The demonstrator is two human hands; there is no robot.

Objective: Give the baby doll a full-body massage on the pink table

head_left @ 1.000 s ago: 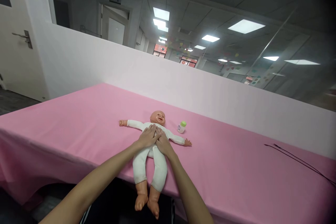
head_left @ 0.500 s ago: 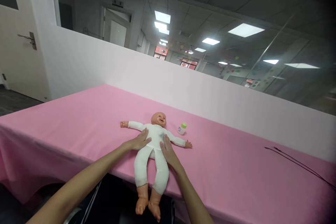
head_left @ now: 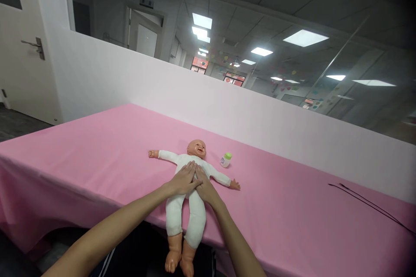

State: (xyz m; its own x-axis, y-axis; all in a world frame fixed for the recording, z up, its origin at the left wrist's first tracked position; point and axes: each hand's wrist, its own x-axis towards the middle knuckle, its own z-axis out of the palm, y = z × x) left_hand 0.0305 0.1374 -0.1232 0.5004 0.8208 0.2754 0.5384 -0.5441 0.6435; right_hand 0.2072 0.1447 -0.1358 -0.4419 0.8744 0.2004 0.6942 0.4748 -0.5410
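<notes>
Both your arms bare, reaching forward from the lower edge of view, angled inward to meet ahead of you. Left forearm [head_left: 125,220] slants up from lower left; right forearm [head_left: 233,238] steeper, from lower right. Left hand [head_left: 182,181] and right hand [head_left: 204,185] side by side, palms down, laid flat rather than curled. Your left fingers [head_left: 188,170] extended, close together, pointing away from you; right fingers [head_left: 199,172] likewise, tips near the left ones. Left thumb [head_left: 195,184] stretches across toward your right hand. Right thumb hard to make out.
</notes>
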